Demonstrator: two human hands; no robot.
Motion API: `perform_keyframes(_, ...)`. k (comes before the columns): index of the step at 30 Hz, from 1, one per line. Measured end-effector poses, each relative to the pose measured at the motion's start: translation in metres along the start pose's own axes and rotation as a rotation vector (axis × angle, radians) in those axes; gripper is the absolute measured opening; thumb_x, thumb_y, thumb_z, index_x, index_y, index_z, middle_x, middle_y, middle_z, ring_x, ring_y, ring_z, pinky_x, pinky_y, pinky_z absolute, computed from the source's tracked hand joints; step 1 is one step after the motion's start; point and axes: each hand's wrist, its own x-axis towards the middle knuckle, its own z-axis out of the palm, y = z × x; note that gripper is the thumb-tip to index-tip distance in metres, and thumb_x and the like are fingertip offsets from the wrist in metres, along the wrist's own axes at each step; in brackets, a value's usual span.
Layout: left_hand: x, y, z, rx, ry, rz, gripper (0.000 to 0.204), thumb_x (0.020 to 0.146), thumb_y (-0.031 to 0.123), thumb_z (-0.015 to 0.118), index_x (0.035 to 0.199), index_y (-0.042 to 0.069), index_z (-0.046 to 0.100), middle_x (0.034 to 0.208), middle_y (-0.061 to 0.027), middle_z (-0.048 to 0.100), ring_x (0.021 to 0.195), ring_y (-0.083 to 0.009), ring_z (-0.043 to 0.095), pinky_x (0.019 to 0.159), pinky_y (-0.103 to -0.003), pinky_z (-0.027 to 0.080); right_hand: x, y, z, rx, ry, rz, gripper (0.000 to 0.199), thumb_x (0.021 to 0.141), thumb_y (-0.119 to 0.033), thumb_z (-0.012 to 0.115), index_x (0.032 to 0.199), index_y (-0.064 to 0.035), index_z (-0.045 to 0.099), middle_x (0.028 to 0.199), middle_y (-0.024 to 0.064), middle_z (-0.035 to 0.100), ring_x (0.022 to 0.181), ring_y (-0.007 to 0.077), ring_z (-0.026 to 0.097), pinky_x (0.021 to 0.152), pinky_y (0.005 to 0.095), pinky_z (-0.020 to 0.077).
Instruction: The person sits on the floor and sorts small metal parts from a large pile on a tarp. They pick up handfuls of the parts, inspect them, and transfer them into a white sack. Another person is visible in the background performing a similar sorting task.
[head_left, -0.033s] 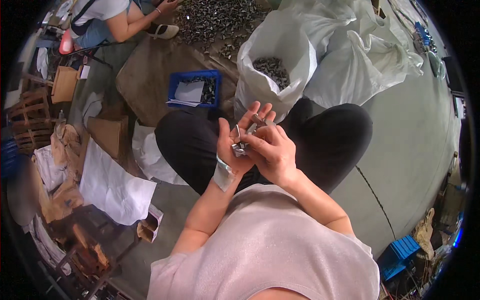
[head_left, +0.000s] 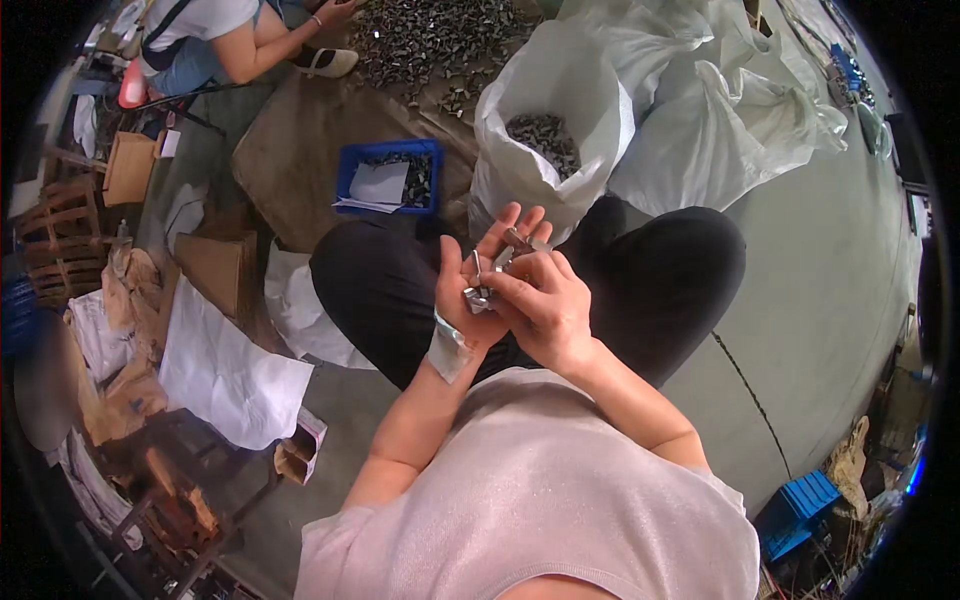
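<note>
Metal pieces (head_left: pixel 479 299) on the upturned left hand (head_left: pixel 459 308)

Small shiny metal pieces (head_left: pixel 478 299) partly covered by bare right hand (head_left: pixel 552 310); count can't be made out. White-topped co-worker (head_left: pixel 205 18) cut off by upper edge. Blue rectangular plastic bin (head_left: pixel 437 178) partly hidden by white paper sheet (head_left: pixel 379 185).

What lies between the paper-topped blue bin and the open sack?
In the head view, a strip of brown sheet lies between the bin and the sack.
</note>
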Motion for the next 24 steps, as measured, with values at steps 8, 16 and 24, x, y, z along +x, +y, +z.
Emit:
perform_keyframes(8, 0.002, 0.001, -0.001, -0.05, -0.012, -0.025, 0.078, 0.093, 0.058, 0.031, 0.142, -0.002, 0.024, 0.148, -0.0222, 0.023, 0.139, -0.0349, 0.018, 0.113, -0.045, 0.019, -0.001, -0.002, 0.008, -0.014, 0.043, -0.05, 0.038, 0.056, -0.003, 0.072, 0.093, -0.0094, 0.067, 0.085, 0.0042, 0.06, 0.072, 0.024, 0.056, 0.061, 0.0335, 0.0476)
perform_keyframes(16, 0.002, -0.002, -0.005, -0.13, -0.015, -0.028, 0.07, 0.095, 0.049, 0.037, 0.143, 0.0, 0.021, 0.149, -0.0209, 0.02, 0.139, -0.0335, 0.019, 0.113, -0.045, 0.023, -0.007, -0.008, 0.005, -0.025, -0.028, -0.221, 0.039, 0.052, -0.008, 0.066, 0.09, -0.0099, 0.069, 0.09, 0.0013, 0.059, 0.079, 0.0215, 0.054, 0.065, 0.0338, 0.0438)
perform_keyframes(24, 0.002, 0.005, -0.011, -0.142, -0.049, -0.031, 0.081, 0.089, 0.056, 0.045, 0.144, 0.001, 0.021, 0.15, -0.0192, 0.019, 0.14, -0.032, 0.018, 0.113, -0.045, 0.023, -0.027, -0.003, 0.008, 0.086, 0.079, -0.101, 0.039, 0.057, -0.008, 0.069, 0.095, -0.0075, 0.066, 0.09, 0.005, 0.058, 0.081, 0.0253, 0.054, 0.071, 0.0358, 0.0436)
